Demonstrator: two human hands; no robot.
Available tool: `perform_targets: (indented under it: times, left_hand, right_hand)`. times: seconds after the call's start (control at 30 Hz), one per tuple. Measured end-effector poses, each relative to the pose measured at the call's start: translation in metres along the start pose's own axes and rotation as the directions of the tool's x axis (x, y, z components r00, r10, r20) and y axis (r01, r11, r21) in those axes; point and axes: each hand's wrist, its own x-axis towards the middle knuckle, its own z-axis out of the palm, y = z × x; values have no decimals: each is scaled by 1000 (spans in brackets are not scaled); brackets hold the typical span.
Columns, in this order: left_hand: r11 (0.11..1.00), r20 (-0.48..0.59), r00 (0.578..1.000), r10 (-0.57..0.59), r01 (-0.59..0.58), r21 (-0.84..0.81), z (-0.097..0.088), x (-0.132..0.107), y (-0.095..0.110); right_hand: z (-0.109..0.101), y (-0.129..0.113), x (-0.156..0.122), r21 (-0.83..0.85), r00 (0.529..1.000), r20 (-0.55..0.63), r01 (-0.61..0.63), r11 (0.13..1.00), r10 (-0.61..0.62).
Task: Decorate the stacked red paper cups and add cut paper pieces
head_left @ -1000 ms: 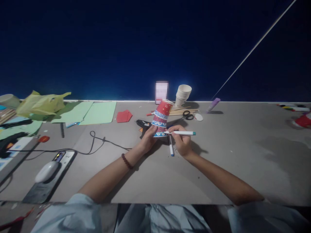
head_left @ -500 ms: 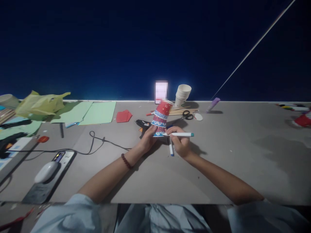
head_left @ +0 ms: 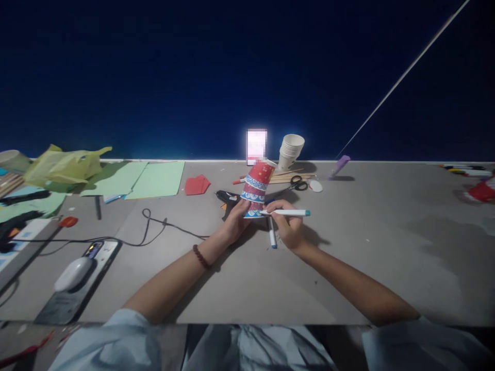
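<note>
Head view: left hand (head_left: 235,222) is grasping the tilted cup stack (head_left: 260,174) around its lower end, probably bracing that end for the marker (head_left: 294,212) the right hand (head_left: 289,228) is pinching near its tip, glue gun (head_left: 225,195) sitting just beyond the left grip.

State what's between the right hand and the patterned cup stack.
Head view: the tip end of the white marker, held in the right hand, pointing at the lowest part of the patterned cup stack. Whether it touches is unclear.
</note>
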Motion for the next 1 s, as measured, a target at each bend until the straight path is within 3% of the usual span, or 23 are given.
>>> perform_targets:
  times: [1.0]
  left_hand:
    - [1000, -20, 1000, -2, 2, 5, 2, 0, 1]
  right_hand:
    - [1, -4, 1, 94, 999, -7, -47, 994, 48]
